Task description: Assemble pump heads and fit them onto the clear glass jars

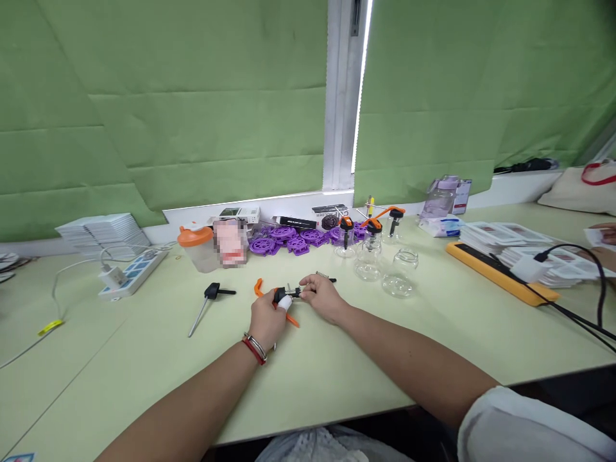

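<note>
My left hand [268,319], its thumb wrapped in white, is closed around a small black fitting with a metal shaft [280,294]. My right hand [323,298] pinches the fitting's right end, fingertips partly hiding it. An orange crank-like strip [258,287] shows on both sides of my left hand; whether it is held or lies beneath is unclear. Just beyond my right hand lies a thin, dark toothed or coiled piece [323,276], partly covered. To the left, a black piece with a metal rod [212,292] rests on the table.
Glass jars [400,274] stand at right, several with orange-and-black crank tops [373,224]. Purple plastic parts [289,239] lie along the wall near an orange-lidded cup [195,247]. Power strips [135,273] with cables flank the table. A person's hand [607,234] shows at far right.
</note>
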The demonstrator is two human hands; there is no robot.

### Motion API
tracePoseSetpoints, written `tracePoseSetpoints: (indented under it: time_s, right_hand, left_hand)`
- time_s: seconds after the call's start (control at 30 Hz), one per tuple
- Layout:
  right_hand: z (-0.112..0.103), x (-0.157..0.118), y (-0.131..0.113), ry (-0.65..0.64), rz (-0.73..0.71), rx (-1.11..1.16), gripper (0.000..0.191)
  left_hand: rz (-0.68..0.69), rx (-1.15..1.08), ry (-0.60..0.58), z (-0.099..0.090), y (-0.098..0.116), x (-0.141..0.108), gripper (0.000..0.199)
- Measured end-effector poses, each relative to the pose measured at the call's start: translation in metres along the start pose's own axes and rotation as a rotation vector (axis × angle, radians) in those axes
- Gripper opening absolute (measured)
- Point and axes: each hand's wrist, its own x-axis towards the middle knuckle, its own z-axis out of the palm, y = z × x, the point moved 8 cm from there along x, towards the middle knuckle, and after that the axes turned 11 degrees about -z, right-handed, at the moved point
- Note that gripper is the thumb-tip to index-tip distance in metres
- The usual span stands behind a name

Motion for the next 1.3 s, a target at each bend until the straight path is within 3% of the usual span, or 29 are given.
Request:
tracePoseSetpoints:
  time_s: [0.3,0.43,0.6,1.0,1.3]
  right_hand:
    - [-0.002,0.001,-0.004,-0.003,0.031,0.028,0.016]
    - [-0.004,0.002,-0.003,0.0,-0.012,-0.125,0.012]
    - [-0.003,0.004,0.001,-0.001,-0.08,-0.216,0.012]
    - [-0.011,-0.005,-0.011,0.002,-0.145,-0.27,0.016]
    - [-0.007,-0.013,-0.019,-0.077,-0.155,-0.287,0.015]
  left_hand:
    - [0.009,-0.175,0.014,-0.007,0.003,0.003,0.033]
    - [-0.04,-0.052,0.039,-0.006,0.001,0.005,0.028]
    - [-0.002,0.069,0.105,-0.008,0.007,0.0,0.024]
    - [-0.016,-0.096,-0.001,-0.006,-0.001,0.006,0.032]
    - [-0.041,-0.187,-0.118,-0.023,0.009,0.013,0.031]
